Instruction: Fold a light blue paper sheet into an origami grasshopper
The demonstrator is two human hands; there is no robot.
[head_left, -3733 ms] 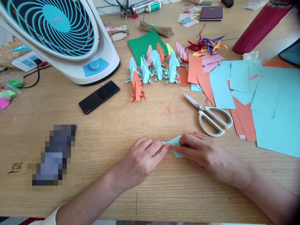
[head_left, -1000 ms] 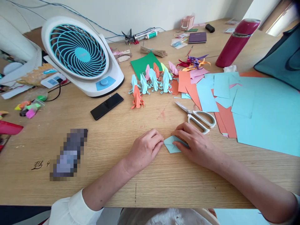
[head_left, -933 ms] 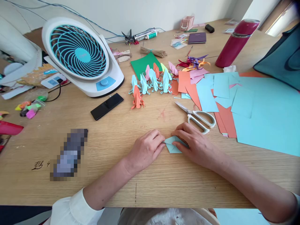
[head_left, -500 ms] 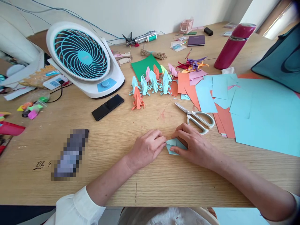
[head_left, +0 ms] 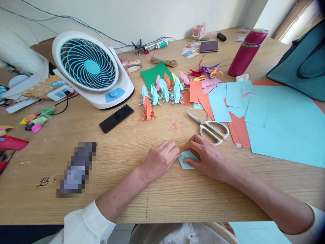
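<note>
A small folded piece of light-blue paper [head_left: 185,164] lies flat on the wooden table between my two hands. My left hand [head_left: 160,160] is closed, its fingertips pinched at the paper's left corner. From the other side my right hand [head_left: 209,158] has its thumb pressed on the paper and its fingers bent over the far edge, covering the right part. White-handled scissors [head_left: 215,130] lie partly open just beyond my right hand. Farther back stand several folded paper figures, among them an orange one [head_left: 147,109] and a blue one [head_left: 177,91].
Orange paper strips [head_left: 240,130] and a large blue sheet [head_left: 284,135] lie to the right. A maroon flask [head_left: 246,56] and a teal bag [head_left: 299,64] stand behind them. At the left are a fan [head_left: 88,67], a black phone [head_left: 116,118] and a pixelated object [head_left: 77,171].
The light flap near the paper's left corner now looks flatter against the sheet. Both hands stay almost in place on it, and the whole view has shifted slightly.
</note>
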